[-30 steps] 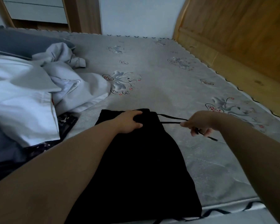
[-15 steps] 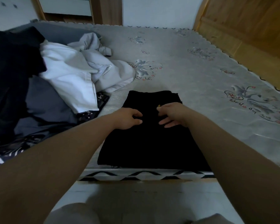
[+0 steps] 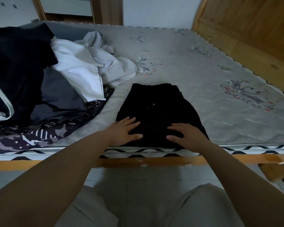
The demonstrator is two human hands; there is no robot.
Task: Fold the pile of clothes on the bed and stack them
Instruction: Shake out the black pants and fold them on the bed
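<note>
A black garment (image 3: 159,110) lies flat on the grey mattress (image 3: 195,76) near its front edge, with a small yellow tip showing at its middle. My left hand (image 3: 125,131) presses flat on the garment's near left part, fingers spread. My right hand (image 3: 185,135) presses flat on its near right part, fingers spread too. The unfolded pile sits to the left: a white shirt (image 3: 79,69), a light grey garment (image 3: 111,64), a black garment (image 3: 18,63), a dark grey one (image 3: 59,95) and a patterned one (image 3: 44,136).
A wooden headboard (image 3: 246,27) runs along the bed's right side. The wooden bed frame rail (image 3: 146,161) crosses below the mattress edge. My legs in light trousers (image 3: 154,208) stand over a pale floor. A wooden door frame (image 3: 105,10) is behind the bed.
My right hand let go of the drawstring and both hands slid toward me along the black garment, from its far end to its near edge. The view pulled back from the bed.
</note>
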